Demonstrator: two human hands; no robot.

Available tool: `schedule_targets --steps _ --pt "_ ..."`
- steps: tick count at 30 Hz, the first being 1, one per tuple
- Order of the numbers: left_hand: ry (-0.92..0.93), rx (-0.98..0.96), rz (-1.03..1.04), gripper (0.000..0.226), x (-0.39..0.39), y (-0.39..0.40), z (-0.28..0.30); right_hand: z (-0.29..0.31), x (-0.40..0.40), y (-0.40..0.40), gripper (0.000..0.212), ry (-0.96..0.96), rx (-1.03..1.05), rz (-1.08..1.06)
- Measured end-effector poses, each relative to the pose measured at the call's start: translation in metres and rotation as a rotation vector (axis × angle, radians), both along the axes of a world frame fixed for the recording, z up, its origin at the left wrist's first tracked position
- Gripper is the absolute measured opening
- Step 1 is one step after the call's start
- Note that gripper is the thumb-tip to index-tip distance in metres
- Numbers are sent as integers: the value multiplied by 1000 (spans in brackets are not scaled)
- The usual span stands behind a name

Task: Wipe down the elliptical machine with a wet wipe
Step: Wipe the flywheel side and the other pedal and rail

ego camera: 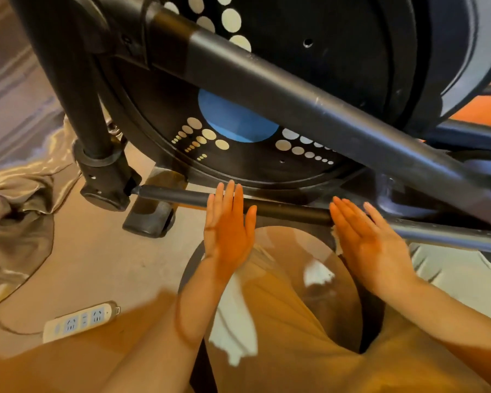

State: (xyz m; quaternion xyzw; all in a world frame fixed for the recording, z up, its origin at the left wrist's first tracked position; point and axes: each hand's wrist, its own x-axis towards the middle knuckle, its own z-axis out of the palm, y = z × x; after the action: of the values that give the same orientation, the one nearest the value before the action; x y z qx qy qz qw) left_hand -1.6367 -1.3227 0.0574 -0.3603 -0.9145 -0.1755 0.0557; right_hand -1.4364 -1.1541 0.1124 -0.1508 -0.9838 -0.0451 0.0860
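The black elliptical machine fills the upper view, with its flywheel cover [238,120] marked by pale dots and a blue circle, and a thick diagonal bar [309,100]. My left hand [227,231] and my right hand [372,242] are held palm up with straight fingers, just in front of a low horizontal black tube [284,209]. Neither hand holds anything. A blurred white wipe [233,321] shows below my left wrist. Another white piece [318,275] lies over a round dark-rimmed bin [355,302] under my hands. A small white scrap [338,239] shows at the edge of my right palm.
A white power strip [80,321] lies on the floor at the lower left. Shiny beige fabric [17,211] is bunched at the left. The machine's foot [150,219] stands on the floor beside the upright post. A pale cloth [459,276] lies at the right.
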Motion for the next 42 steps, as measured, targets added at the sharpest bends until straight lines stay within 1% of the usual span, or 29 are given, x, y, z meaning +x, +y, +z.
schedule_targets --steps 2,3,4,6,7,8,9,11,12,14,16,17,19,21,22,24,27,29,30,32,33,35,37,38,40,42 --pt "-1 -1 -55 66 10 13 2 11 16 5 65 39 -60 -165" --pt "-5 -5 -85 66 16 18 3 13 17 2 67 48 -86 -229" --pt "-10 -2 -108 65 21 23 3 13 14 -4 71 23 -70 -249" --pt "-32 33 -112 62 28 29 3 2 -5 -21 77 -100 6 -217" --pt "-39 57 -102 59 30 31 4 -6 -19 -28 78 -106 -28 -178" --pt "-28 77 -91 56 31 31 6 -5 -35 -35 77 -62 -88 -145" --pt "-5 90 -82 53 31 31 7 -3 -51 -41 76 -48 -103 -124" --pt "38 90 -80 49 30 29 9 1 -67 -47 73 -110 -43 -63" --pt "45 82 -88 48 30 28 10 5 -64 -46 73 -96 -72 -53" --pt "37 69 -96 48 30 27 10 10 -31 -30 74 -66 -84 -127" --pt "-17 42 -55 53 32 30 15 11 18 -6 71 -110 -4 -212" --pt "-66 13 -12 57 34 35 20 13 43 8 64 -82 -7 -268" --pt "-151 -84 50 61 43 48 29 15 76 27 48 55 11 -385" --pt "-146 -170 -1 58 57 60 31 14 73 25 45 62 17 -448" --pt "-136 -175 -44 56 64 65 30 11 61 18 43 62 6 -452" --pt "-118 -118 -105 55 72 71 25 3 26 -2 46 111 -18 -401" --pt "-73 -17 -143 60 73 72 17 -5 -14 -27 59 138 -82 -301" --pt "-58 22 -194 60 70 67 12 -7 -13 -24 64 161 -115 -239" --pt "-55 39 -220 59 68 64 10 -4 -5 -19 65 143 -128 -217" --pt "-38 63 -251 55 64 61 8 0 19 -5 65 51 -31 -206" --pt "-33 66 -257 54 63 60 7 0 33 3 62 43 -10 -238" --pt "-34 77 -243 54 65 62 5 0 45 7 55 161 -118 -320" --pt "-49 93 -221 53 68 65 5 -3 28 -4 59 211 -167 -364" --pt "-53 101 -210 53 70 67 5 -5 15 -11 62 204 -176 -348" --pt "-39 106 -196 53 70 69 5 -6 -11 -25 66 155 -190 -267" --pt "-22 88 -202 55 69 67 3 -5 -16 -25 68 137 -177 -192"
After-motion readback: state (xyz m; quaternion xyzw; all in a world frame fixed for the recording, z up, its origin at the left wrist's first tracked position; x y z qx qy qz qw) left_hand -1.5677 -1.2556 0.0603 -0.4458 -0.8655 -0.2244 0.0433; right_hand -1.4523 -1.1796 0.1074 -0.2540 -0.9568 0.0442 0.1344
